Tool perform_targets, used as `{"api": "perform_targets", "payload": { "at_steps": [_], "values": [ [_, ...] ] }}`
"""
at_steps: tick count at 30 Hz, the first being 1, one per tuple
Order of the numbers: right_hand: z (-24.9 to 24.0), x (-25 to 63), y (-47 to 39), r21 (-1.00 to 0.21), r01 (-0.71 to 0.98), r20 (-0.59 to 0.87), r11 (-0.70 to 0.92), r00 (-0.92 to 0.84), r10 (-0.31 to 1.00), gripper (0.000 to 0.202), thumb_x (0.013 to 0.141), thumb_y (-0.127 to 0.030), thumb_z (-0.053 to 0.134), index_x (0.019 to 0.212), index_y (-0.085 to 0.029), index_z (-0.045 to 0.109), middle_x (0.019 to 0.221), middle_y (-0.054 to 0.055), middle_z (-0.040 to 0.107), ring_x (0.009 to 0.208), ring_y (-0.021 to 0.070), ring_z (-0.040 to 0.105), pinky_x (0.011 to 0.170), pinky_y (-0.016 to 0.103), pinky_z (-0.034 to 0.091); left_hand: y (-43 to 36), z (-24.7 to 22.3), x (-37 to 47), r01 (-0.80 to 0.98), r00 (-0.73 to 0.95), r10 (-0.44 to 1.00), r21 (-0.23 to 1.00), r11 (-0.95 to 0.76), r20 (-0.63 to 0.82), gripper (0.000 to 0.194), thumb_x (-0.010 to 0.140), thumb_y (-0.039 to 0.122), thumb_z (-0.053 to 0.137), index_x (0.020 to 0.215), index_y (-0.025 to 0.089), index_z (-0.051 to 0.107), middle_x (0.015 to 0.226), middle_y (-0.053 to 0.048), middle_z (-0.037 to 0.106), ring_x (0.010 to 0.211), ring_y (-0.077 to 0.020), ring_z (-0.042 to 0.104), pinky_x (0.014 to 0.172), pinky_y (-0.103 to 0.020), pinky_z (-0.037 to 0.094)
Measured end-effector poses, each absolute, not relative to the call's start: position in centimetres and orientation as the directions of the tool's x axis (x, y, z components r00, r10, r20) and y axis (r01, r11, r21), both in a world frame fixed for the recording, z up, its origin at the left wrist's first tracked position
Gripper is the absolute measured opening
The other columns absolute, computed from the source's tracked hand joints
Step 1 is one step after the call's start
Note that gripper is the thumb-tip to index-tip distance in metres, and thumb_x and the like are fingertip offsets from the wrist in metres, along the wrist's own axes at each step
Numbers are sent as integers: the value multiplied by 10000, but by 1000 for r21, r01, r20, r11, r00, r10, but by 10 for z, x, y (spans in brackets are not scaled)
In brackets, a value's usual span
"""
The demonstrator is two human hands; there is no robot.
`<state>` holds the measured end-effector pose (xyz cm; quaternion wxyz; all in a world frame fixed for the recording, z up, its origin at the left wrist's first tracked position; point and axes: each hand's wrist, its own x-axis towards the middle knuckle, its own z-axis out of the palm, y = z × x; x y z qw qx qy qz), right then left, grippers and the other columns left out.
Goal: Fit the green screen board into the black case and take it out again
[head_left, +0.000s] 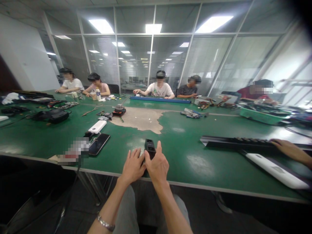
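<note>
A small black box-shaped part [150,147] with recesses in its top stands on the green table [175,172] near the front edge. My right hand [158,165] grips it, thumb on the near left side and index finger stretched along the right. Its other fingers are tucked out of sight. My left hand [133,165] lies just left of the part, fingers extended over the tabletop. The thumb side of this hand comes close to the part; whether it touches is unclear.
To the left lie a dark phone [99,144] and a white power bank [97,127]. On the right, another person's hand [290,150] rests on a long black rail [234,143], beside a long white device [275,170]. A green basket [260,117] stands farther back. Several people sit opposite.
</note>
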<state>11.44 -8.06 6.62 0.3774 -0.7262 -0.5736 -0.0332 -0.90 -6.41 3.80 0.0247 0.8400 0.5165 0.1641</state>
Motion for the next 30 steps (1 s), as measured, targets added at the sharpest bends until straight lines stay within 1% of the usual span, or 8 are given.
{"api": "perform_targets", "payload": {
  "at_steps": [4,7,9,12,15,22,25,30],
  "values": [
    [61,112,-85,-470,881,490,-60,316,812,778,910,-465,501,1517,-105,176,971,138,680,877,257,661,737,318,464,-65,40,-9,861,408,884,225,-455,227,582,911,400,426,1452,191,373,1552,-108,318,1433,-291,256,1179,-530,146],
    [57,112,-89,-451,892,484,-43,285,827,772,923,-445,487,1518,-86,151,970,139,677,869,243,655,746,312,462,-64,39,-9,867,394,893,235,-439,215,647,885,389,432,1469,127,337,1556,-127,302,1439,-287,243,1190,-505,124],
    [53,112,-90,-443,896,479,-40,274,834,768,921,-427,491,1516,-78,153,967,143,677,871,247,652,754,319,464,-64,38,-8,869,387,897,241,-432,214,671,875,371,424,1481,107,307,1558,-129,296,1442,-278,238,1196,-490,114],
    [44,112,-92,-445,895,490,-23,265,830,750,919,-411,492,1511,-80,173,1035,162,669,930,259,642,788,333,466,-63,37,-8,870,379,899,247,-426,219,673,880,351,393,1492,96,277,1558,-126,295,1445,-264,237,1198,-480,111],
    [36,114,-92,-463,886,492,3,255,833,752,913,-408,500,1506,-67,186,1113,185,650,973,266,629,825,347,464,-62,37,-7,870,380,900,248,-426,211,669,881,346,385,1490,88,282,1558,-130,294,1443,-268,240,1196,-488,114],
    [38,116,-87,-560,827,497,51,286,819,844,868,-486,544,1509,-72,183,1273,202,580,1088,288,585,903,381,461,-63,38,-9,859,392,893,259,-441,219,686,851,353,449,1485,132,312,1556,-115,305,1441,-282,239,1194,-499,112],
    [41,115,-83,-551,833,479,39,278,833,845,866,-478,549,1509,-69,185,1233,203,603,1070,294,601,883,379,468,-63,37,-10,857,395,890,257,-446,230,665,858,359,451,1475,140,335,1553,-116,311,1440,-285,242,1192,-502,115],
    [48,111,-81,-551,834,424,-35,316,849,805,880,-442,535,1512,-72,200,1036,183,675,939,289,656,805,368,481,-62,34,-11,858,397,885,243,-452,243,617,899,403,436,1465,170,356,1542,-118,334,1433,-288,261,1184,-518,136]
  ]
}}
